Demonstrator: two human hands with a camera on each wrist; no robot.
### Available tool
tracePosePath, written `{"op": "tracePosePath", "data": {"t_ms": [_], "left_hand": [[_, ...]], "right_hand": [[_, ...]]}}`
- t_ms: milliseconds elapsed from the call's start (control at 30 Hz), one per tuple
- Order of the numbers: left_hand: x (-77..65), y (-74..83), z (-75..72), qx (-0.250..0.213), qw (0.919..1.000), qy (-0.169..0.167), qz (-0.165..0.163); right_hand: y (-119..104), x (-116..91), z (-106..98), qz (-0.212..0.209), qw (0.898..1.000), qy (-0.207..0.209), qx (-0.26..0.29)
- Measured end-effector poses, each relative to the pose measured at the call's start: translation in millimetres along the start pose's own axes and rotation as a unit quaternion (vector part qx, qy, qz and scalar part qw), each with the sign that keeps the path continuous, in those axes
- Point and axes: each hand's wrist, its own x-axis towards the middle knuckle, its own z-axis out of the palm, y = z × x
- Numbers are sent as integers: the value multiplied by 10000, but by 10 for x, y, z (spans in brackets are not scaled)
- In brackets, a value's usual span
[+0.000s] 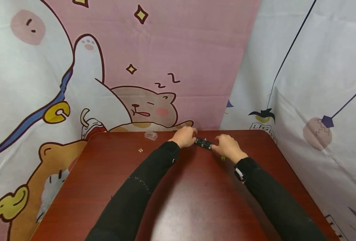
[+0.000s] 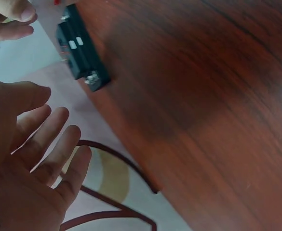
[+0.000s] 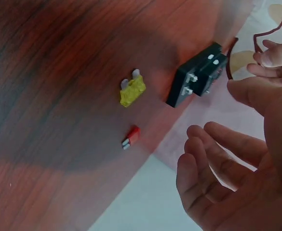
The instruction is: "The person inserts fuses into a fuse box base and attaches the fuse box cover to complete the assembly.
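A black fuse block (image 1: 203, 143) with metal screw terminals on its end lies near the table's far edge, between the two hands. My left hand (image 1: 184, 136) is just left of the block, its fingers spread and relaxed in the left wrist view (image 2: 39, 149). To the block's right is my right hand (image 1: 228, 147), thumb and fingers apart with nothing between them in the right wrist view (image 3: 237, 168). A yellow blade fuse (image 3: 133, 90) with two metal prongs lies by the block. Near it, closer to the edge, rests a smaller red blade fuse (image 3: 131, 137).
Left of the hands, a small clear plastic case (image 1: 150, 135) stands near the far edge of the brown table (image 1: 178, 201). Small tan pieces (image 1: 140, 150) lie in front of it. A printed cloth (image 1: 196, 50) hangs behind the table.
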Motion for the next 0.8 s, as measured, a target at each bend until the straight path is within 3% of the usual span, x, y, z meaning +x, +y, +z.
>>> {"op": "tracePosePath", "data": {"t_ms": [233, 433, 533, 800], "left_hand": [[133, -38, 263, 460, 9985, -292, 96], [191, -60, 440, 246, 9984, -511, 84], [194, -62, 482, 134, 9985, -524, -8], [256, -40, 468, 612, 9955, -719, 39]], "right_hand": [[-11, 124, 107, -195, 9996, -148, -149], [-72, 182, 182, -137, 9990, -365, -223], [-69, 211, 242, -123, 9982, -488, -319], [10, 283, 332, -35, 9986, -433, -306]]}}
